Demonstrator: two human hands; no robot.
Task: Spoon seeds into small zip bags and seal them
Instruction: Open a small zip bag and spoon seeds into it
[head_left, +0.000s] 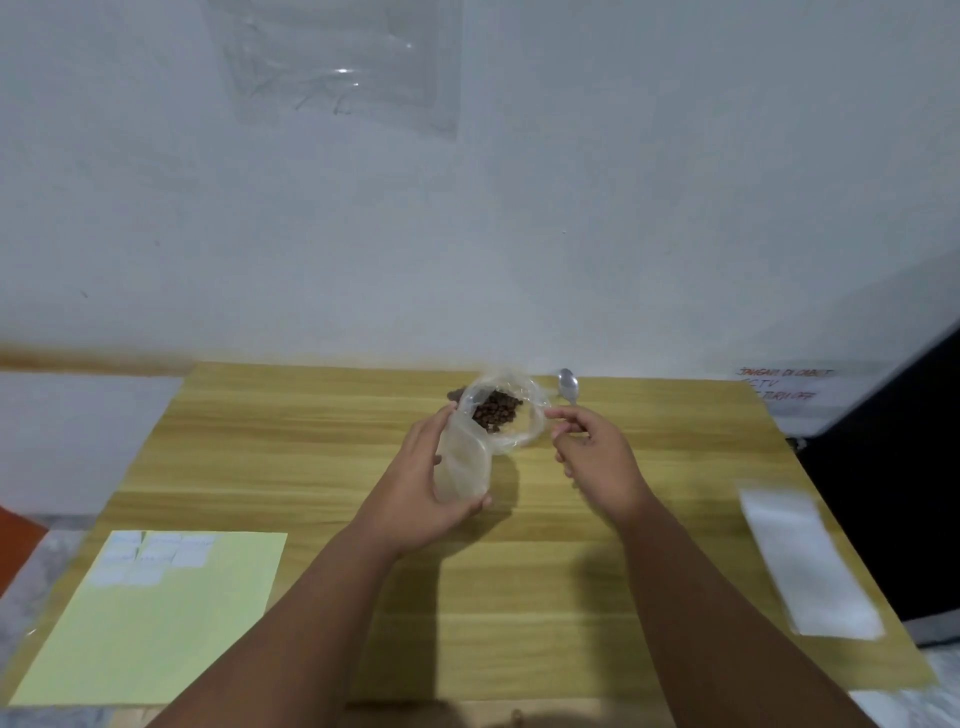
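Note:
A clear plastic bag (501, 410) with dark brown seeds (496, 408) in it sits near the far edge of the wooden table (322, 447), its mouth spread open. My left hand (431, 493) holds a small translucent zip bag (462, 470) just in front of the seed bag. My right hand (597, 457) is to the right of the seed bag, its thumb and forefinger pinching the bag's rim. A metal spoon (569, 387) lies behind my right hand, partly hidden by it.
A yellow sheet (171, 623) with several small white labels (150, 558) lies at the near left. A stack of white zip bags (808, 564) lies at the table's right edge. A white wall stands right behind the table.

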